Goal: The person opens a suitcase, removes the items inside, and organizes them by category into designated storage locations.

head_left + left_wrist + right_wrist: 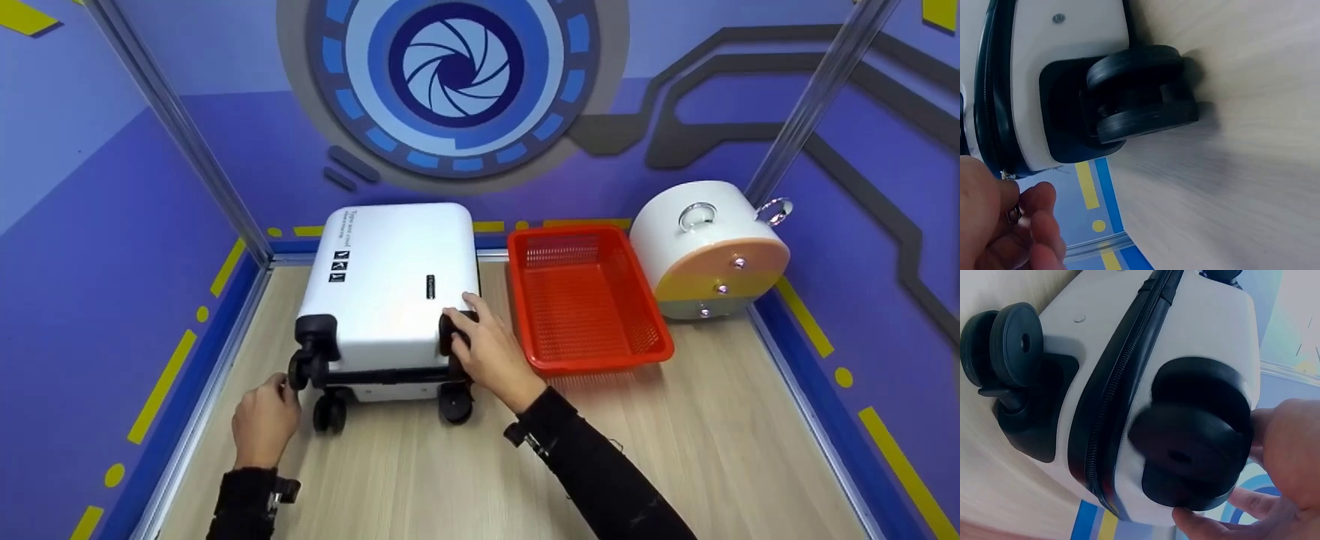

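Observation:
A white suitcase [390, 285] lies flat on the wooden floor, its black caster wheels [456, 403] facing the person. Beside its near left corner, the left hand [266, 420] pinches a small metal zipper pull [1013, 214] between thumb and fingers. The black zipper [1123, 365] runs round the case between its two shells. On the near right corner, by an upper wheel [1190, 433], the right hand [491, 356] rests with fingers spread, touching the shell and the black corner guard. Part of the left hand's grip is hidden in the head view.
A red plastic basket [521, 300] stands just right of the suitcase. Farther right, a rounded white cabinet [675, 225] with coloured drawers leans near the wall. Purple panels [247, 142] and metal posts [172, 127] enclose the floor [450, 480].

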A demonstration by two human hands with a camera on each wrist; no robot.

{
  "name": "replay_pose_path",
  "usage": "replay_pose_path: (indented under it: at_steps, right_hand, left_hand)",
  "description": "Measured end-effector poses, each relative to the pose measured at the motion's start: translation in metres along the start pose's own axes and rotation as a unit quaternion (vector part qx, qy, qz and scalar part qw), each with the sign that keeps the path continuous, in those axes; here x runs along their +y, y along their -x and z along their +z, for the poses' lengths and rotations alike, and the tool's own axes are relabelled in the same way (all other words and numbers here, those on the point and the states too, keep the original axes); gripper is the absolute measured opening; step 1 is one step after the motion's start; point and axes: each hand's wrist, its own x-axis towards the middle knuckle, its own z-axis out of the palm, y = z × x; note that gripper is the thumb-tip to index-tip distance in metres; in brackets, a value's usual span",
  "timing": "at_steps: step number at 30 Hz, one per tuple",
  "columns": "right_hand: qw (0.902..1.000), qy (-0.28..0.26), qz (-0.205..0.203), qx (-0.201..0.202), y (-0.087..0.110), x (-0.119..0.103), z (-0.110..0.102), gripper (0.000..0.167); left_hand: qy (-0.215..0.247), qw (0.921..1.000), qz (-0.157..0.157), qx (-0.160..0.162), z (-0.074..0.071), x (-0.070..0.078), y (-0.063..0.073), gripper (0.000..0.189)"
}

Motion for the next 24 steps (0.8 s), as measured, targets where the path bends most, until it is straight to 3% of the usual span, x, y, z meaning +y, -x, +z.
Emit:
replay_pose_path:
  at_steps: [9, 18, 24]
  right_hand:
    - [0.9996, -0.007, 0.026, -0.003, 0.000, -0.002, -0.002, 0.049]
    - [0.9996, -0.009, 0.028, -0.006, -0.001, 0.000, -0.004, 0.049]
    - [0.9998, -0.001, 0.021, -0.004, 0.004, 0.003, -0.006, 0.049]
  left_hand:
    - [0.031, 0.9994, -0.010, 0.013, 0.017, -0.006, -0.024, 0.009]
    - [0.042, 0.9990, -0.015, -0.002, 0.018, 0.000, -0.021, 0.012]
    - [0.037, 0.9991, 0.015, -0.014, 0.012, -0.002, -0.014, 0.016]
